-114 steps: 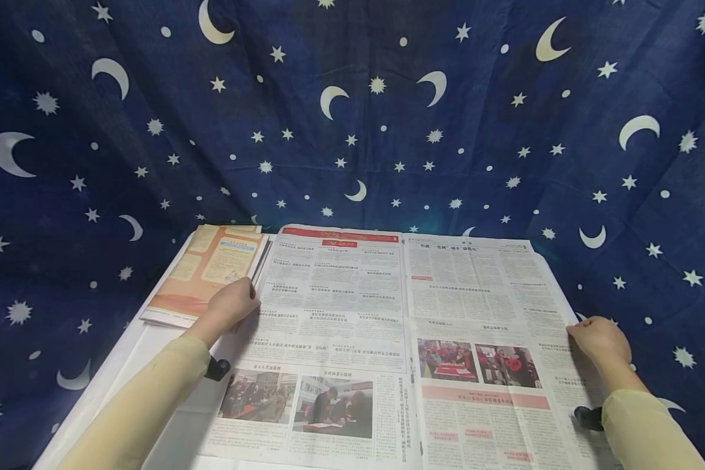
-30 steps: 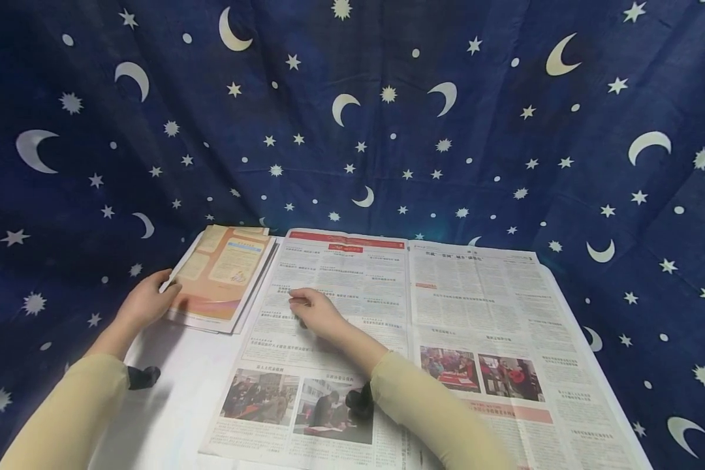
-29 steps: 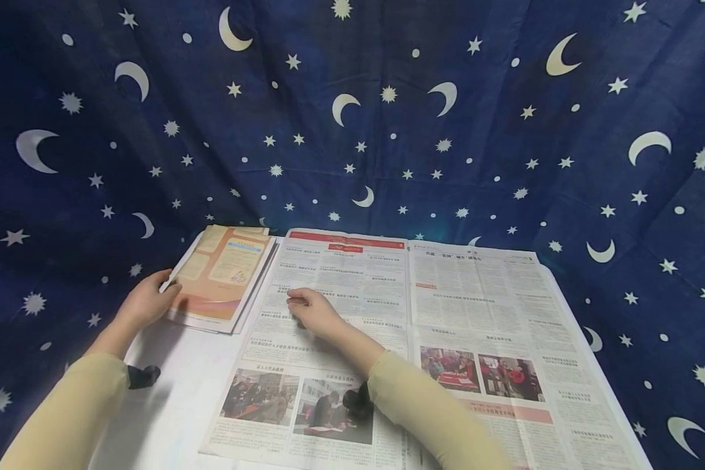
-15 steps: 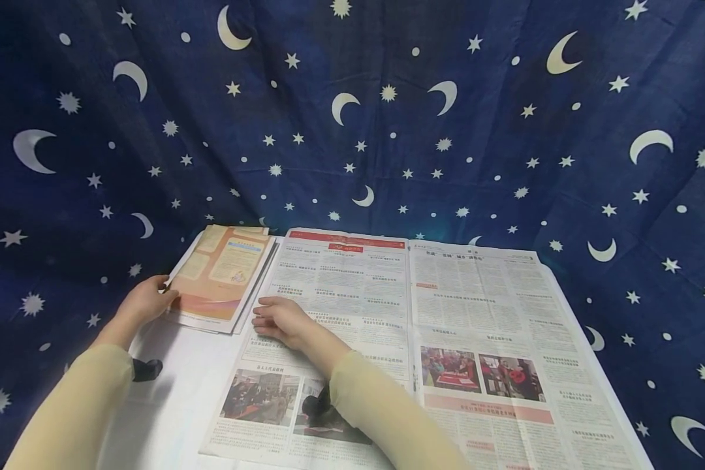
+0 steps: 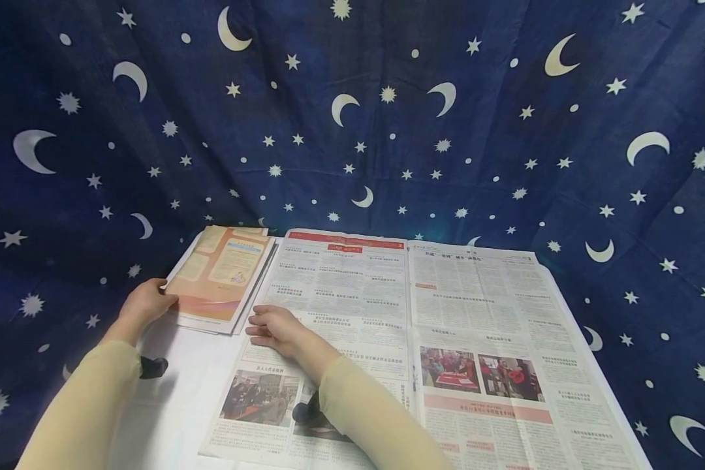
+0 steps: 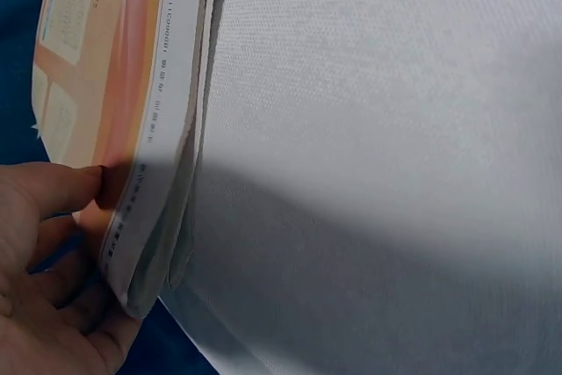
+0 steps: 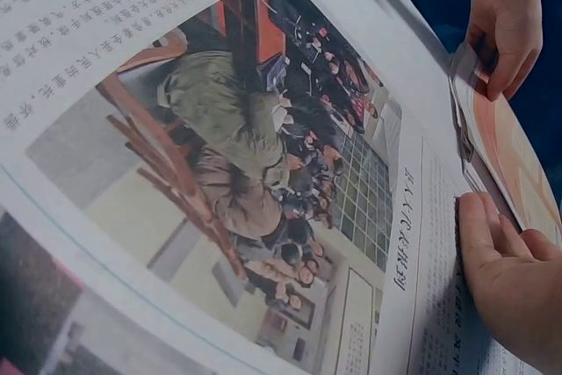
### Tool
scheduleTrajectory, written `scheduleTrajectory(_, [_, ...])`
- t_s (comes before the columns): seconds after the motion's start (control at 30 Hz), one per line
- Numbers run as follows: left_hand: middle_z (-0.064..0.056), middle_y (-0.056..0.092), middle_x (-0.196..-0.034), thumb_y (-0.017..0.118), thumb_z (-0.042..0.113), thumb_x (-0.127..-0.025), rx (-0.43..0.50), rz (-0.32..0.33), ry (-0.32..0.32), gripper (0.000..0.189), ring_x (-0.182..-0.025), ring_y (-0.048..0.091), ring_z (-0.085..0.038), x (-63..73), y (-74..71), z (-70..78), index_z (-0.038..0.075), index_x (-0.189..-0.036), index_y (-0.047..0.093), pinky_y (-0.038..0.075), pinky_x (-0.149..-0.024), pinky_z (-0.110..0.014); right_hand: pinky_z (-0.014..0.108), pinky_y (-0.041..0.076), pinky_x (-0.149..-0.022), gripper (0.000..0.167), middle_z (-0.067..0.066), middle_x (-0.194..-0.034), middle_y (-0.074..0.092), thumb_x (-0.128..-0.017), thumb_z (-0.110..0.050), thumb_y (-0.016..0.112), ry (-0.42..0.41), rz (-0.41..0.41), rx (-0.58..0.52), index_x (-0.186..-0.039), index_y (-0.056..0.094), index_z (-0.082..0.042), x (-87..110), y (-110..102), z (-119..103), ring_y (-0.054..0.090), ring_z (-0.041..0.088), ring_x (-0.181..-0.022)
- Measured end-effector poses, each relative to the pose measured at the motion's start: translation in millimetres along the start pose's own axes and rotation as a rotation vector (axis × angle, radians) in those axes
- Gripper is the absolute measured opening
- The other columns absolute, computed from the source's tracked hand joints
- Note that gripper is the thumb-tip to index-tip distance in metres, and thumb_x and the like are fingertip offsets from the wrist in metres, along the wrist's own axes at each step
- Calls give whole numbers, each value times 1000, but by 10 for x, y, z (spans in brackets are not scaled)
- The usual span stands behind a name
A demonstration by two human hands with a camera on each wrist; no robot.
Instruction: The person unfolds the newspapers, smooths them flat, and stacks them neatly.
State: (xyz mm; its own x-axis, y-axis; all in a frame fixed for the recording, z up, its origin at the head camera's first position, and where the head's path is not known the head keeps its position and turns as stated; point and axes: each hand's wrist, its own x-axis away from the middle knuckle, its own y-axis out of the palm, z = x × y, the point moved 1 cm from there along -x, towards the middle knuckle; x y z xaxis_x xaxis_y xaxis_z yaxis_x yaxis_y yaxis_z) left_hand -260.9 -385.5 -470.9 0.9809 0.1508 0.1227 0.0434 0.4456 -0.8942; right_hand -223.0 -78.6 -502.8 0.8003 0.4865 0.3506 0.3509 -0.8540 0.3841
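Observation:
A stack of folded newspapers (image 5: 211, 287) with an orange printed page on top lies at the back left of the table. My left hand (image 5: 143, 305) pinches its near left corner. In the left wrist view the thumb (image 6: 70, 186) presses the orange page while the fingers sit under the folded edges. An opened newspaper (image 5: 358, 326) is spread flat to the right of the stack. Over its left part is my right hand (image 5: 279, 331), fingers extended and slightly spread toward the stack. The right wrist view shows the right fingertips (image 7: 474, 217) close to the stack's edge; contact is hard to tell.
A white-covered table (image 5: 170, 398) carries the papers, its bare strip showing at the front left. Behind and at both sides hangs a dark blue cloth (image 5: 352, 117) with moons and stars. Black wrist cameras (image 5: 153, 367) sit under both sleeves.
Earlier my right hand held the open newspaper's right edge; it has since crossed to the left part and edged toward the stack, fingers spreading. My left hand moved to the stack's left corner.

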Motion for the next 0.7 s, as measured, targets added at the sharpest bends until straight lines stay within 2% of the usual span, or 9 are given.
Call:
scheduleTrajectory(0.17, [-41, 52, -127, 55, 18, -95, 28, 12, -4, 56, -109, 53, -54, 13, -16, 21, -21, -133, 43, 43, -98, -64, 43, 54, -99, 47, 18, -130, 61, -101, -10, 56, -1, 2, 5, -145, 48, 6, 10, 5, 14, 64, 33, -117])
scheduleTrajectory(0.3, [-40, 53, -122, 49, 18, -101, 141, 5, -34, 51, -101, 54, -48, 25, -41, 59, -22, -132, 45, 49, -87, -57, 42, 54, -98, 47, 18, -129, 61, -101, -11, 56, -6, 8, 14, -145, 49, 5, 13, 6, 24, 64, 33, -116])
scheduleTrajectory(0.47, [-39, 49, -126, 50, 10, -101, 315, -29, -72, 51, -105, 53, -43, 21, -68, 60, -22, -138, 39, 50, -83, -45, 42, 55, -98, 46, 17, -127, 62, -102, -12, 56, -1, 14, 19, -144, 50, 5, 17, 4, 24, 65, 32, -116])
scheduleTrajectory(0.57, [-37, 50, -127, 51, 8, -101, 397, -54, -82, 53, -103, 57, -34, 12, -89, 37, -21, -142, 35, 52, -79, -34, 42, 55, -98, 46, 17, -125, 63, -102, -12, 56, 4, 13, 23, -144, 50, 4, 17, 4, 20, 65, 32, -115])
scheduleTrajectory(0.7, [-32, 53, -129, 49, 10, -105, 511, -92, -96, 57, -90, 63, -14, 21, -135, 26, -18, -149, 28, 55, -71, -23, 43, 54, -99, 49, 18, -122, 64, -100, -11, 60, 12, 14, 11, -144, 50, 5, 8, -4, 11, 65, 34, -115])
